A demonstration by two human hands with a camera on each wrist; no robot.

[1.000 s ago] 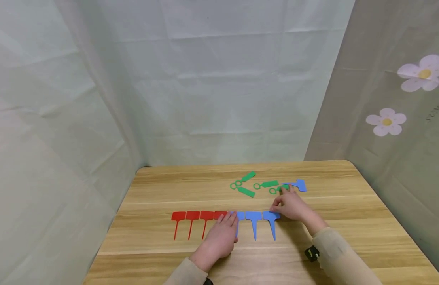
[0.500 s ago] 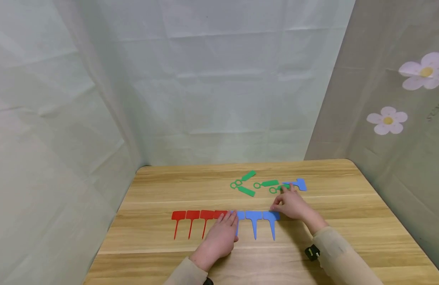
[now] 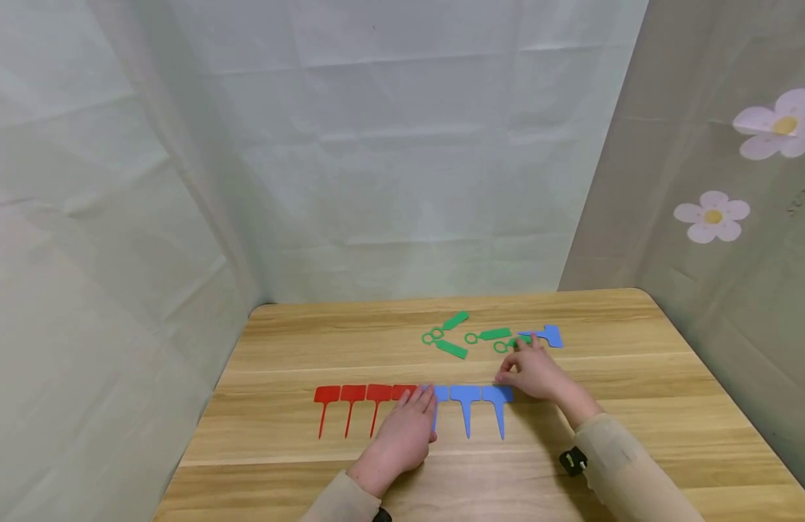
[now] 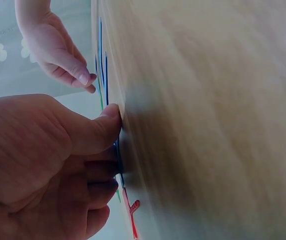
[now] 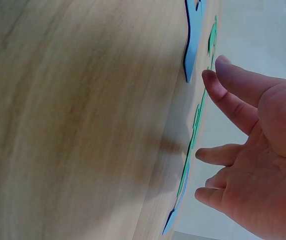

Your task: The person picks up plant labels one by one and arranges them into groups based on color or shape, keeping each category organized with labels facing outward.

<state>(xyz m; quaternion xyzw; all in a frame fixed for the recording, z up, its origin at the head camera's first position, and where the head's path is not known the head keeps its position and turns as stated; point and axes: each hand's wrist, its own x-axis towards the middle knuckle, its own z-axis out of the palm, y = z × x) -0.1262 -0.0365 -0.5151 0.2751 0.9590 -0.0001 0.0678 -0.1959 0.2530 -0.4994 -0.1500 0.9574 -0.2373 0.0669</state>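
Flat T-shaped plant labels lie in a row on the wooden table, several red labels (image 3: 353, 393) on the left and blue ones on the right. My left hand (image 3: 405, 435) rests with extended fingers over the join between the rightmost red label and the first blue label (image 3: 441, 394), partly covering both. Just above the rightmost blue label (image 3: 497, 395) is my right hand (image 3: 538, 373). Its thumb and index finger come close together, and the right wrist view shows nothing between them. The other right fingers reach over a green ring label (image 3: 518, 341).
Several green ring labels (image 3: 496, 334) lie scattered behind the row. One more blue label (image 3: 552, 336) lies sideways at the back right, its stem by a green label. Light cloth walls (image 3: 402, 181) enclose the table (image 3: 278, 341) at the back and sides.
My right thumb and index finger have lifted slightly off the rightmost blue label, which now lies in the row. The left hand stays put. The head view has tilted a little.
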